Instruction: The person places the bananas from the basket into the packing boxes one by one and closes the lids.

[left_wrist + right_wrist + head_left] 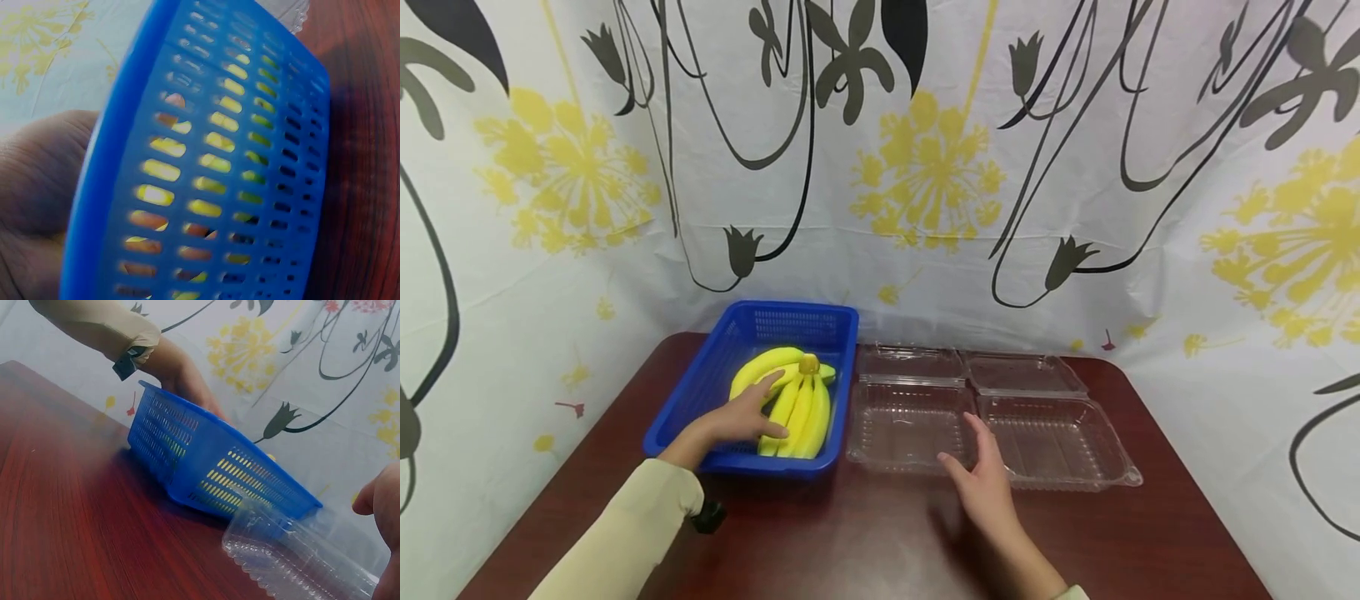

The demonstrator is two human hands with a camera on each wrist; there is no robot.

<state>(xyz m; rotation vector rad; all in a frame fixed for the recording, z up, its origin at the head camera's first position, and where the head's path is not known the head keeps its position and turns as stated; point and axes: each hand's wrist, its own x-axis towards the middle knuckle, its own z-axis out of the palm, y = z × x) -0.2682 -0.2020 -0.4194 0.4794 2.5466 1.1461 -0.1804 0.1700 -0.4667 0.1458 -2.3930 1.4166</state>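
Yellow bananas point(805, 417) in bunches lie inside a blue plastic basket point(692, 400) at the left of the table. My left hand point(741, 418) reaches over the basket's near rim, thumb and fingers spread above the bananas; whether it touches them I cannot tell. In the left wrist view, the basket's slotted wall point(219, 181) hides most of that hand point(44, 200). My right hand point(987, 479) hovers with spread fingers near two clear plastic clamshell containers, the left one point(910, 462) and the right one point(1075, 479), both with lids laid back. It holds nothing.
The dark red wooden table point(880, 542) carries the basket and containers side by side. Behind and at the sides hangs a white cloth point(865, 275) printed with flowers. The basket's right wall stands close against the left container.
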